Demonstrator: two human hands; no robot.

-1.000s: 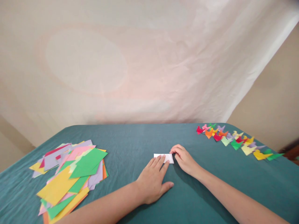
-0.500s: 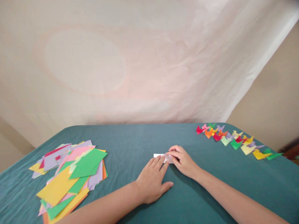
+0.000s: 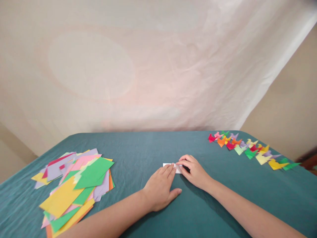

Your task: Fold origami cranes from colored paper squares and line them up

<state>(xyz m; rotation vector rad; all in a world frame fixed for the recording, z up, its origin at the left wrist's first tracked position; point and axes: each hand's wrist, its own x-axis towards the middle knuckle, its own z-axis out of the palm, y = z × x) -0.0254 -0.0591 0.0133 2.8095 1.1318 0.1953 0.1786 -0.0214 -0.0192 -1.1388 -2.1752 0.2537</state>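
Note:
A small folded piece of white paper [image 3: 178,169] lies on the green cloth at the middle of the table, mostly covered by fingers. My left hand [image 3: 160,187] rests flat over its left part, fingers stretched out and pressing it down, thumb spread to the side. At the paper's right end is my right hand [image 3: 194,171], its thumb and fingertips closed on the edge. The exact folds are hidden under the fingers.
Loose sheets of coloured paper [image 3: 94,173] are heaped on the left of the cloth-covered table [image 3: 138,145]. Rows of small folded paper birds [image 3: 250,153] stand at the right. A pale sheet [image 3: 158,66] hangs behind the table.
The fingers of my left hand have drawn closer together, and that hand has shifted very slightly left. My right thumb has moved up onto the paper's edge.

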